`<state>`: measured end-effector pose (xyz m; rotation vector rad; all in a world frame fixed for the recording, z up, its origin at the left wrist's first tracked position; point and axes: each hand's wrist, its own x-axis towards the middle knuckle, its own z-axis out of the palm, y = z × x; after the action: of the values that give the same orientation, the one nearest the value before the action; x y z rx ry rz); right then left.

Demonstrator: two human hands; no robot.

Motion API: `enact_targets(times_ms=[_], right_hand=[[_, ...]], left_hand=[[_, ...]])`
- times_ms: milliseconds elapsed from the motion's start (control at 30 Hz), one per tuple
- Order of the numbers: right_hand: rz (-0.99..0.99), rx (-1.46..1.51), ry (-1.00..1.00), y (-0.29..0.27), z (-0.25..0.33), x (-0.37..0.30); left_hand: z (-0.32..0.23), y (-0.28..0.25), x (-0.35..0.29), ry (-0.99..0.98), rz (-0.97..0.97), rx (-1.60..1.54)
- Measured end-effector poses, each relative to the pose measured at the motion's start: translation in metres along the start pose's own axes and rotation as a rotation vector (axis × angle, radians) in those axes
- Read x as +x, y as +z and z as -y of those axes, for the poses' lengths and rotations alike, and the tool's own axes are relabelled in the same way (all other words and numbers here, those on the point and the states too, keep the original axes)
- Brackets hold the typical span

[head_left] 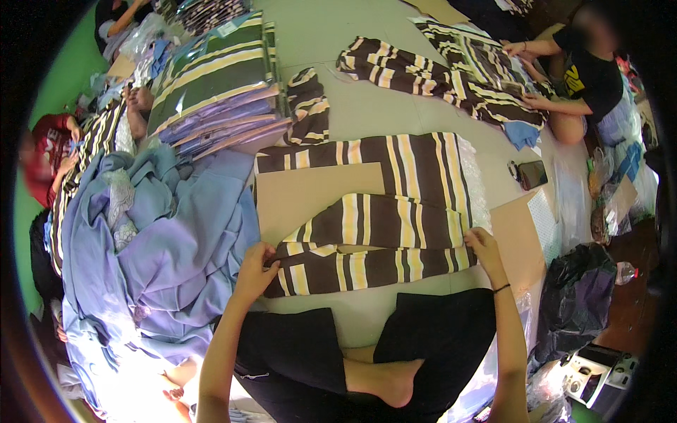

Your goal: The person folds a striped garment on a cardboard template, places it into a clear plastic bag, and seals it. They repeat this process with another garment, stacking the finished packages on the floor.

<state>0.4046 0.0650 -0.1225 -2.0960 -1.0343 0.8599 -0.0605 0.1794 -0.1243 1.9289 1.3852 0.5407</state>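
A dark brown garment (416,218) with white and yellow stripes lies spread on the floor in front of my crossed legs. On its left part rests a flat tan cardboard sheet (310,187), partly covered by a flap of the striped cloth folded over it. My left hand (261,259) pinches the near left corner of that fold. At the opposite end, my right hand (482,247) grips the fold's right edge between thumb and fingers. One striped sleeve (308,109) stretches away from the far left side.
Blue cloth (169,247) heaps up on my left, below a stack of bagged folded garments (218,84). At right are a phone (530,174), a cardboard piece (518,233) and a black plastic bag (578,296). A co-worker (589,77) handles another striped garment (451,77); others sit at left.
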Motion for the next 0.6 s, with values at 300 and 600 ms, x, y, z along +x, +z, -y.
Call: enact_targets(times_ms=[300, 600], right_hand=[[-0.013, -0.501, -0.148, 0.025, 0.021, 0.030], [0.024, 0.293, -0.150, 0.000, 0.017, 0.056]], left_hand=[[-0.017, 0.002, 0.008, 0.014, 0.028, 0.091], [-0.018, 0.006, 0.000, 0.138, 0.027, 0.212]])
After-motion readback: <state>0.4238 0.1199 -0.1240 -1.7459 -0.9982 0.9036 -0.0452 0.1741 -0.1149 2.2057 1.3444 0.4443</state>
